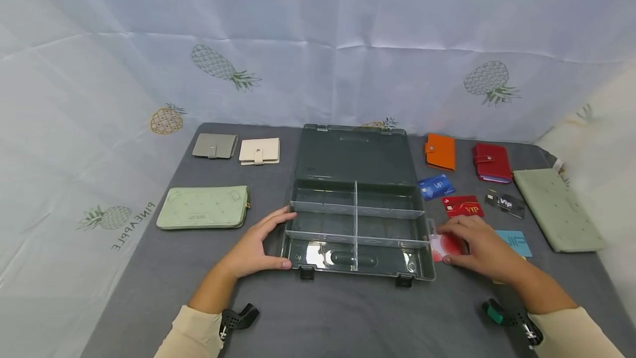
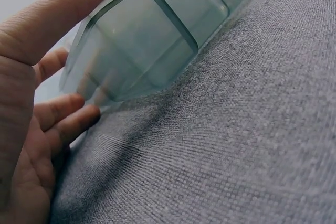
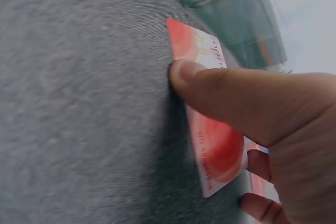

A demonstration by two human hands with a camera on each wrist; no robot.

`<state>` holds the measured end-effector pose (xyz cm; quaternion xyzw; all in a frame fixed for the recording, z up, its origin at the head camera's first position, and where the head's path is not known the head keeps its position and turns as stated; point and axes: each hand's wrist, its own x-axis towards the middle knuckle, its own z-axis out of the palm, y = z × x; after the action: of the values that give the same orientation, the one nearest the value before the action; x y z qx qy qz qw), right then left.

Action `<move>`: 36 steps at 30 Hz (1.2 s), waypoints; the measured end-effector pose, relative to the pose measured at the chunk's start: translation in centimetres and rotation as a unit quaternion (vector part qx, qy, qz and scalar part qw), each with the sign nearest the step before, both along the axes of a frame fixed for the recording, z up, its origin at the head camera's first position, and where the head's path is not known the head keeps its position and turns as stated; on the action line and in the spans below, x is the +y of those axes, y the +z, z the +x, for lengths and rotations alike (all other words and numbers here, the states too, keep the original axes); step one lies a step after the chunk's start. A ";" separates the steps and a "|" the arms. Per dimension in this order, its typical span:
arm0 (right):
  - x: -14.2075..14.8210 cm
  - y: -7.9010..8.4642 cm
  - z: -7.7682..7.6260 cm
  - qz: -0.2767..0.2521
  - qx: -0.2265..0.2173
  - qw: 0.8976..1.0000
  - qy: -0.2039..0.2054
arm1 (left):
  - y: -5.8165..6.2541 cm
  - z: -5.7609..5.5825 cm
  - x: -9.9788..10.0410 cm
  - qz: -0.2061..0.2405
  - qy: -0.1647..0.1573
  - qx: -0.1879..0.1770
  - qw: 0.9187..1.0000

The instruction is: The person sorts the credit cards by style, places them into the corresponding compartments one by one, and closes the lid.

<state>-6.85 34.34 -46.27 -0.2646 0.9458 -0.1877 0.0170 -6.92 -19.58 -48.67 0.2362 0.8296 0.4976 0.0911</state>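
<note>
A clear grey plastic compartment box point(image 1: 318, 222) lies in the middle with its lid folded back, its compartments bare. My left hand point(image 1: 255, 250) rests against its left side, thumb on the front corner of the rim and the other fingers along the outer wall. Just right of the box, my right hand point(image 1: 477, 247) pinches a red-and-white card point(image 3: 223, 148) by its edge. That card stands tilted close over the grey cloth in the right wrist view. Around this hand lie a red VIP card point(image 1: 462, 206), a black VIP card point(image 1: 505, 203) and a light blue card point(image 1: 515, 242).
Behind them lie a blue card point(image 1: 436, 187), an orange card holder point(image 1: 440, 152) and a red one point(image 1: 492, 162). A green pouch point(image 1: 556, 209) is far right. At left are a grey wallet point(image 1: 215, 146), a cream wallet point(image 1: 259, 151) and a long green wallet point(image 1: 203, 207).
</note>
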 end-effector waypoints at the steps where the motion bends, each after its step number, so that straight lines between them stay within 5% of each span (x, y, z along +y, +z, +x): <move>1: 0.0 0.1 -0.1 0.001 -0.005 1.000 -0.001 | -0.1 0.0 0.0 0.001 0.000 0.001 1.000; 14: 0.3 2.3 -1.5 -0.046 -0.132 0.990 -0.027 | -0.2 -0.1 0.0 0.006 0.001 0.001 1.000; 26: 3.0 4.3 -3.4 -0.087 -0.320 0.943 -0.042 | -0.3 0.0 -0.2 0.002 0.006 0.007 1.000; 30: 3.6 4.8 -3.9 -0.097 -0.341 0.935 -0.036 | -0.2 0.0 -0.3 0.000 0.007 0.008 1.000; 36: 4.4 5.3 -3.8 -0.091 -0.305 0.947 -0.035 | -0.5 0.0 -0.2 -0.007 0.004 0.012 1.000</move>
<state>-10.65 38.75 -40.93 -0.1622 0.8828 -0.3451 0.2743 -6.88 -19.75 -49.21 0.2383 0.8350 0.4892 0.0812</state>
